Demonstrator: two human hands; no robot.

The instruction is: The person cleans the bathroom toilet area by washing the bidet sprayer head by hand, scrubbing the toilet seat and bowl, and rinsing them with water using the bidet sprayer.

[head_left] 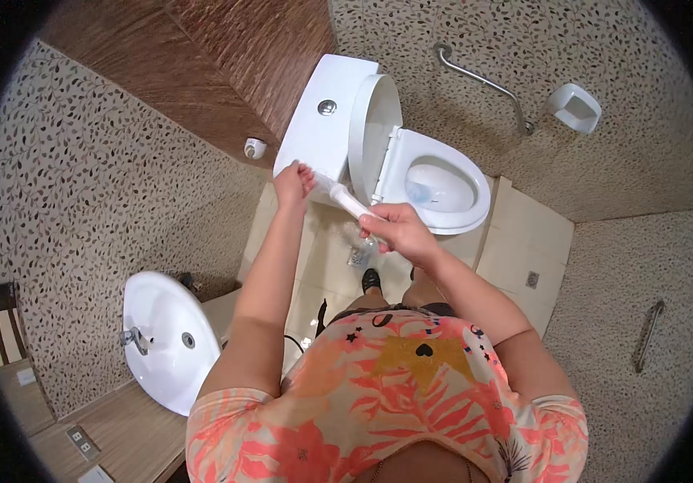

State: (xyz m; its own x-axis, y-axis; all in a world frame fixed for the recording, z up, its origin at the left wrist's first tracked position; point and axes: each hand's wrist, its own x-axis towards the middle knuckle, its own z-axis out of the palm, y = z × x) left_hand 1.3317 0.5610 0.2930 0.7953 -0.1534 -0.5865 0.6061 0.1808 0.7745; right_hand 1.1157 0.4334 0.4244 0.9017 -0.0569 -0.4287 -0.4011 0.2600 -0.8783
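My right hand (pixel 401 232) is wrapped round the white handle of a brush (pixel 351 201), which points up and left. Its pale bristle head lies close to my left hand (pixel 292 183), whose fingers are curled; I cannot tell whether they pinch anything or touch the bristles. Both hands are in front of a white toilet (pixel 480 193) with its lid (pixel 375 121) raised. Bluish liquid shows in the bowl. Below my right hand a clear bottle-like container (pixel 358 256) shows, partly hidden by the hand.
At the left is a white washbasin (pixel 171 354) with a metal tap (pixel 134 339). A bent grab bar (pixel 483 80) and a white holder (pixel 576 109) are fixed to the far wall. A floor drain (pixel 532 279) lies at the right. A small white fixture (pixel 255 148) sits beside the tank.
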